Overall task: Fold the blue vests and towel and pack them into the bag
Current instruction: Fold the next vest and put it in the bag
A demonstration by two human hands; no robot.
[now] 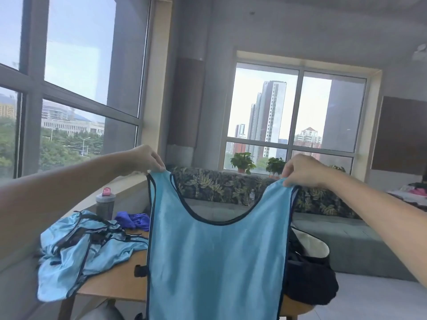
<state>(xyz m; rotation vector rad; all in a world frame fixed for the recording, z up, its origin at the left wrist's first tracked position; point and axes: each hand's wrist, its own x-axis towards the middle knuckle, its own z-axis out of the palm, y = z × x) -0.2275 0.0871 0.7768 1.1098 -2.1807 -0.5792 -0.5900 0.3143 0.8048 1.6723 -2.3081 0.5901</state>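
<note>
Left hand (pixel 147 159) and right hand (pixel 300 170) each pinched a shoulder strap, grip closed, vest (pixel 217 262) hanging spread. Folding not begun; next likely lay it on tabletop (pixel 115 282).

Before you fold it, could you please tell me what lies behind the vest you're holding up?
Behind the held vest the wooden table continues, with the black bag showing at its right edge. The bag's left part and the table's middle are covered.
</note>
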